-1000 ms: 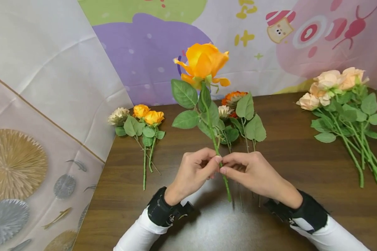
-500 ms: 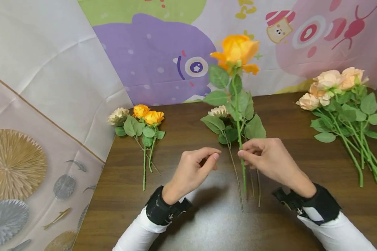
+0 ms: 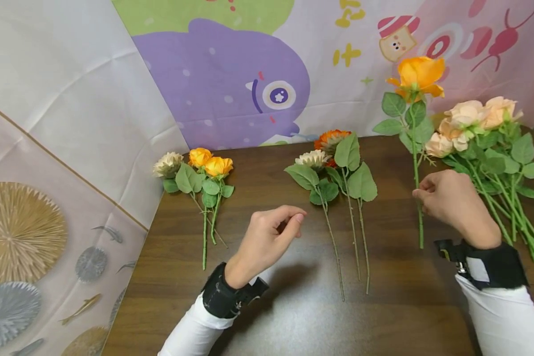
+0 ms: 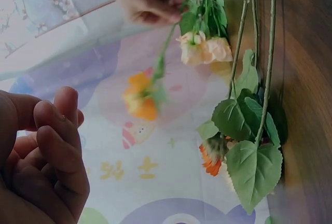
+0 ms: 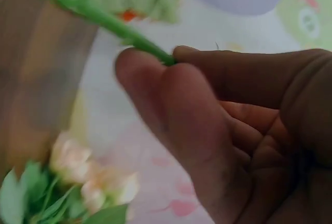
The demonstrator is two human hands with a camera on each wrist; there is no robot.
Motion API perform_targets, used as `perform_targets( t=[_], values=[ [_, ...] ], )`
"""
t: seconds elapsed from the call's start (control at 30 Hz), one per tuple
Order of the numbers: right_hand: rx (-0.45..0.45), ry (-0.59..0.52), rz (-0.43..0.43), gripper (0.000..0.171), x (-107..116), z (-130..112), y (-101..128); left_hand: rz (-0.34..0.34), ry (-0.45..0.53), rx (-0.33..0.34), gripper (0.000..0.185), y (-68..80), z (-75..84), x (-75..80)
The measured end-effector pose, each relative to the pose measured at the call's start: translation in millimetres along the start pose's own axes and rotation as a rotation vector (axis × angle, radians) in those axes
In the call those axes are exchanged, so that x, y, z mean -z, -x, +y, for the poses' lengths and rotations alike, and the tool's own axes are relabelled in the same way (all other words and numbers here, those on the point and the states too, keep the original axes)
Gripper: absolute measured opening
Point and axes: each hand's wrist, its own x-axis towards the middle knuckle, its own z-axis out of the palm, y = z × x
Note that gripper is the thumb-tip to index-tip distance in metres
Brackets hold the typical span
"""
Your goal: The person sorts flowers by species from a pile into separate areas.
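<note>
One orange rose (image 3: 417, 75) stands nearly upright at the right of the head view, pinched partway down its green stem by the right hand (image 3: 449, 200) between thumb and fingertips; the right wrist view shows the stem caught just at the fingertips (image 5: 150, 79). Its lower end hangs close to the brown surface (image 3: 293, 316), though I cannot tell whether it touches. That thin pinch looks like the main risk: with the bloom heavy at the top, the stem could twist or slip between the fingers and the flower tip over. Its leaves sit just beside the bunch of peach roses (image 3: 471, 121) lying at the right edge, so they could snag in that foliage and drag those stems askew.

The left hand (image 3: 271, 237) hovers over the surface at centre frame, fingers loosely curled, thumb and forefinger near each other, holding nothing. It is near the middle group of flowers (image 3: 333, 163) lying flat, not touching them. Another small bunch (image 3: 196, 168) lies at centre left, well apart from both hands. Both wrists wear black bands over white sleeves.
</note>
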Motion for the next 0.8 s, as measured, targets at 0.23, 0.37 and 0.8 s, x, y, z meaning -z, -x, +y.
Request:
perform_targets(
  t=[0.23, 0.37, 0.8],
  values=[
    [-0.053, 0.082, -0.151, 0.046, -5, 36, -7, -0.01, -0.005, -0.004, 0.013, -0.1, -0.3, 0.0],
    [-0.142, 0.088, -0.247, 0.043, -7, 47, -9, -0.011, -0.016, -0.006, 0.013, -0.1, -0.7, 0.2],
    [-0.333, 0.074, -0.363, 0.03, -14, 60, -9, -0.012, -0.061, 0.012, 0.013, -0.7, -6.1, 2.3]
  ],
)
